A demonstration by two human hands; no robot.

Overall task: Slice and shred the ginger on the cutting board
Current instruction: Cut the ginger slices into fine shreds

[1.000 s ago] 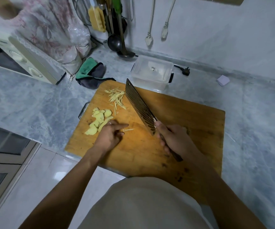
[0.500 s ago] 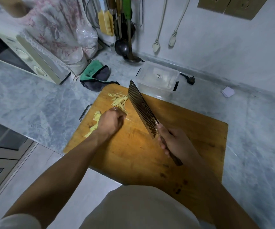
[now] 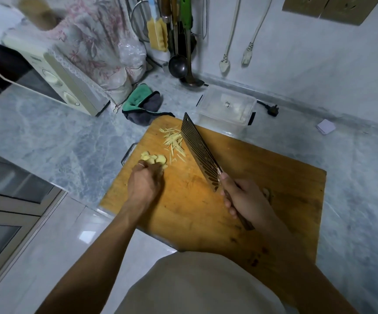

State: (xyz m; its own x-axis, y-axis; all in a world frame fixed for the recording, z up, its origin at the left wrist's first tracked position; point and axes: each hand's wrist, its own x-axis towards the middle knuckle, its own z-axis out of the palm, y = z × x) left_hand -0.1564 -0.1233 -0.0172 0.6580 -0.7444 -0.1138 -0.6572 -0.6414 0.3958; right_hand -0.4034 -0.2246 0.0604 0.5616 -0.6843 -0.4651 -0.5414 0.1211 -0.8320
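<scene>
A wooden cutting board (image 3: 263, 177) lies on the marble counter. Pale ginger slices (image 3: 155, 158) sit in a small pile near its left edge. My left hand (image 3: 146, 182) is on the near side of that pile, its fingers curled round the slices and hiding some of them. Thin ginger shreds (image 3: 173, 141) lie scattered further back. My right hand (image 3: 244, 196) grips the handle of a patterned cleaver (image 3: 200, 152). Its blade stands on the board just right of the shreds, pointing away from me.
Behind the board stand a lidded clear plastic box (image 3: 226, 107) and a green and grey cloth (image 3: 142, 105). A microwave (image 3: 54, 80) is at the left. Ladles (image 3: 179, 64) hang in the corner. A plug (image 3: 273, 109) and a small paper (image 3: 325, 126) lie at the right.
My left hand reached forward toward the shreds, then came back left onto the slice pile and gathered it into a tighter heap. The cleaver has stayed by the shreds.
</scene>
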